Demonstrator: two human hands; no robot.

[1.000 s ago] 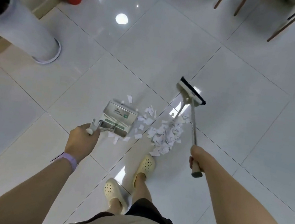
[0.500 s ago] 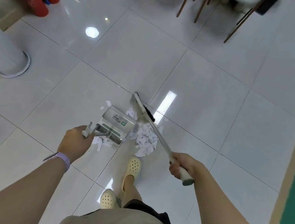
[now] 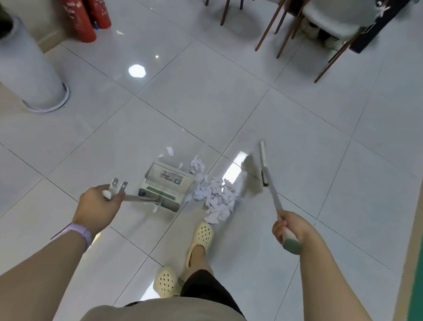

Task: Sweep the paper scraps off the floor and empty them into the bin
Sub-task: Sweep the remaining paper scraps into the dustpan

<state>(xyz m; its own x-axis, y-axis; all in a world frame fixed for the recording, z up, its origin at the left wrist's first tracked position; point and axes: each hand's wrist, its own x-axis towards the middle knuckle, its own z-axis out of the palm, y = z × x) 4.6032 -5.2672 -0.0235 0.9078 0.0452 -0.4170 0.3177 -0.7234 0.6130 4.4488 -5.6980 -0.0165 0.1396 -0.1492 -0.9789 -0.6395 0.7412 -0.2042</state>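
The floor [image 3: 213, 100] is showing large glossy pale tiles with thin dark joints, reflecting a ceiling light. A boxy pale dustpan [image 3: 164, 185], with a comb-like ridge along one edge and a printed label on top, is sitting on the tiles; what it contains cannot be told from this angle. A thin metal handle [image 3: 139, 199] is running from the dustpan to the left hand [image 3: 98, 205], whose fingers are curling closed around the handle's end. A lilac wristband [image 3: 80, 233] is circling that wrist.

The paper scraps [image 3: 216, 196] are lying in a crumpled white heap on the floor just beside the dustpan's right side, with a few loose pieces beyond the dustpan's far edge and one against its near edge.

The right hand [image 3: 289, 227] is wrapping its fingers tightly around the broom [image 3: 269, 185] near its grey-green grip end. The slim pale shaft is slanting away to a narrow head with a dark strip, positioned to the right of the heap and apart from it.

Two cream perforated clogs [image 3: 201, 236] are standing near the heap. Two red extinguishers [image 3: 83, 3], a grey cylindrical planter [image 3: 27, 71] and wooden chair legs [image 3: 273, 19] are standing at the far edges.
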